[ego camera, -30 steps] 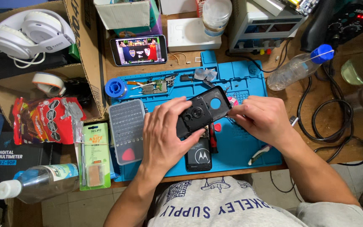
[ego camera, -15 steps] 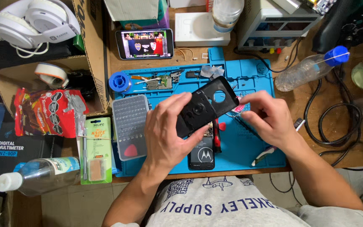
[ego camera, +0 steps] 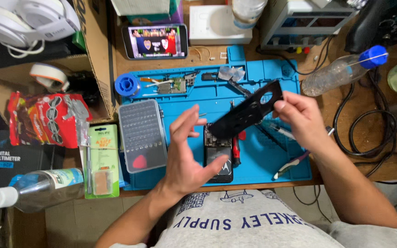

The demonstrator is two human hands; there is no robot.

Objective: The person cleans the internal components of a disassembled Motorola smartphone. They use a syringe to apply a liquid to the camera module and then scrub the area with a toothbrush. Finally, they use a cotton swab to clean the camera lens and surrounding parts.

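Note:
My right hand (ego camera: 300, 118) pinches one end of a black phone back cover (ego camera: 246, 113) with a round hole, holding it tilted above the blue work mat (ego camera: 258, 158). My left hand (ego camera: 187, 151) hovers just left of the cover, fingers spread and holding nothing. Under the cover lies an opened phone (ego camera: 218, 154) on the mat, its circuit board showing at the top. A red-handled tool (ego camera: 235, 147) lies along the phone's right side.
A grey screwdriver-bit case (ego camera: 142, 135) lies left of my left hand. Small phone parts (ego camera: 173, 85) and a blue solder spool (ego camera: 127, 85) lie at the mat's far side. A lit phone (ego camera: 155, 41), plastic bottles (ego camera: 341, 71), cables (ego camera: 373, 133) and a cardboard box (ego camera: 95, 55) surround the mat.
My left hand has let go of the back cover and opened. My right hand now holds the cover alone, swung to the right and turned more edge-on.

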